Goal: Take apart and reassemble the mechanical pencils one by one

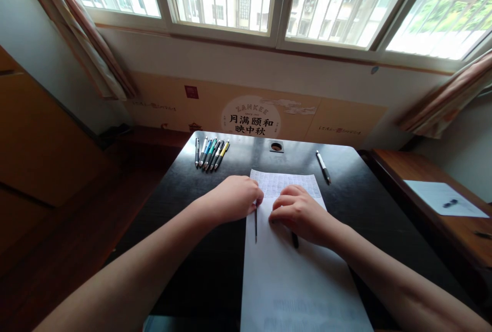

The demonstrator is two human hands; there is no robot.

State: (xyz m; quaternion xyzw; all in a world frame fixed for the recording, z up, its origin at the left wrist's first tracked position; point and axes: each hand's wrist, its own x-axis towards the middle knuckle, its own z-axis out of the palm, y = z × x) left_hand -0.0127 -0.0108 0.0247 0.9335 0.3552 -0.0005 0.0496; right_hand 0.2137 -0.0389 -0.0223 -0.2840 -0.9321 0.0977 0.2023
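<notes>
My left hand (240,198) is closed, with thumb and fingertips pinched on a thin dark pen refill (255,227). The refill's narrow tip points down toward me over the paper. To its right, my right hand (303,214) is curled low over the sheet. A black, rounded end of a pen part (294,240) sticks out beneath its palm; the rest of that part is hidden by the fingers. Under both hands lies a long white paper (284,275), its far end covered with small printed or written rows.
Several pens (211,153) lie side by side at the far left of the black table (184,270). A white-and-black pen (323,167) lies at the far right. A cable hole (276,146) sits near the back edge. On the wooden side table (407,168) is another sheet (446,196).
</notes>
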